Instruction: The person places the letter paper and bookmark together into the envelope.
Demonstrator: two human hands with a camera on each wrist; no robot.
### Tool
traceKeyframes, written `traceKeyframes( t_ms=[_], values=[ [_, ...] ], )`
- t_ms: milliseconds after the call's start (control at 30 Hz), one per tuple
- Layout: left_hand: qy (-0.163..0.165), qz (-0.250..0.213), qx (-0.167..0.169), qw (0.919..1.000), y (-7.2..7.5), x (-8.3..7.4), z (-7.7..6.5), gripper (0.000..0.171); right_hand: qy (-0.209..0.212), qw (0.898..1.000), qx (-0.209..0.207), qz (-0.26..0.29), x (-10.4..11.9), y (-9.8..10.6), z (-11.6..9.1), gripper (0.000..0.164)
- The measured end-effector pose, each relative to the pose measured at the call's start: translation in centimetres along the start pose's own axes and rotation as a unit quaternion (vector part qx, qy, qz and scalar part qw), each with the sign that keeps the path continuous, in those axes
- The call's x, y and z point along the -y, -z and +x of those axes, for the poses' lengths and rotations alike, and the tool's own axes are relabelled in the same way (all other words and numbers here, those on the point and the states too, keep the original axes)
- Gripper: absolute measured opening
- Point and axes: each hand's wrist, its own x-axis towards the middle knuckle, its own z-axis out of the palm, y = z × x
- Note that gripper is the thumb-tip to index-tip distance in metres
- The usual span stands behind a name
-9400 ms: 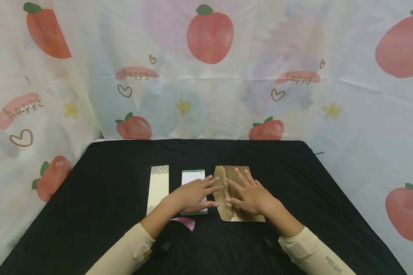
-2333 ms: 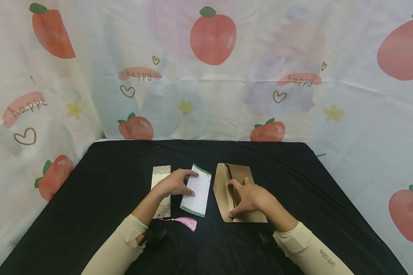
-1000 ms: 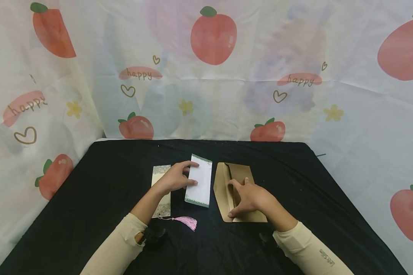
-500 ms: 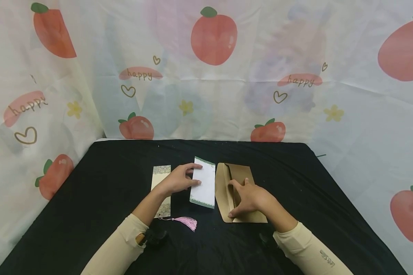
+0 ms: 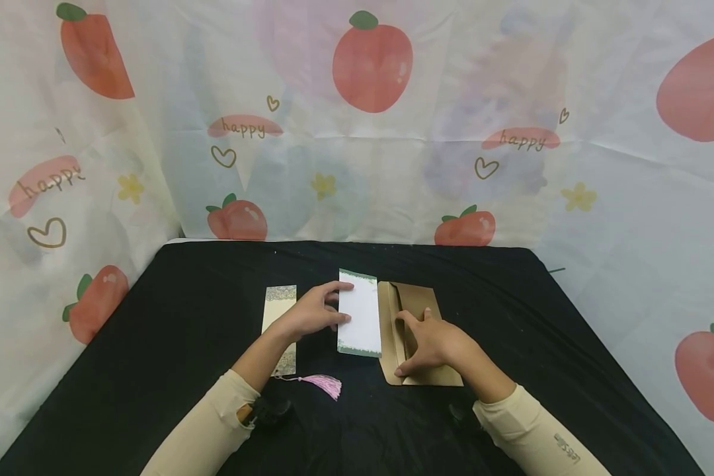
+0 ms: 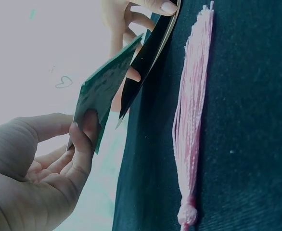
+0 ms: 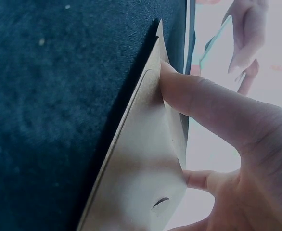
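Observation:
My left hand point(image 5: 312, 314) pinches a white card point(image 5: 359, 324) with green leafy borders by its left edge. The card is raised, and its right edge overlaps the envelope's flap in the head view. In the left wrist view the card point(image 6: 100, 91) looks thick, like a folded one or a small stack. My right hand point(image 5: 437, 342) holds the brown paper envelope point(image 5: 421, 296), which lies with its flap to the left. The thumb is tucked at the lower end of the slit and the fingertips hold its edge, so the mouth gapes in the right wrist view.
A cream bookmark point(image 5: 279, 304) with patterned ends lies to the left, partly behind my left wrist. Its pink tassel point(image 5: 324, 383) is spread on the black cloth point(image 5: 214, 317) nearby. A fruit-printed curtain point(image 5: 309, 152) surrounds the table.
The left hand has picked up the card from the cloth, lifted and straightened it, and brought it right toward the envelope. The right hand went from lying flat to holding the envelope's mouth apart.

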Motion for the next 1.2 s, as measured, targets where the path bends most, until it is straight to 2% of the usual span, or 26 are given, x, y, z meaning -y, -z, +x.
traceKeyframes(
  t_ms=[300, 667, 1200],
  values=[
    [-0.005, -0.031, 0.013, 0.9994, -0.7, 0.0, -0.1, 0.064, -0.01, 1.0, 0.0, -0.002, -0.3, -0.3, 0.3, 0.109],
    [-0.002, -0.006, 0.0, 1.0, -1.4, 0.2, 0.1, 0.063, -0.005, 1.0, -0.005, 0.001, -0.2, -0.2, 0.2, 0.109],
    [0.006, 0.006, 0.006, 0.9999, -2.0, 0.2, 0.0, 0.067, -0.002, 1.0, -0.005, 0.007, -0.3, -0.3, 0.2, 0.109]
  ],
)
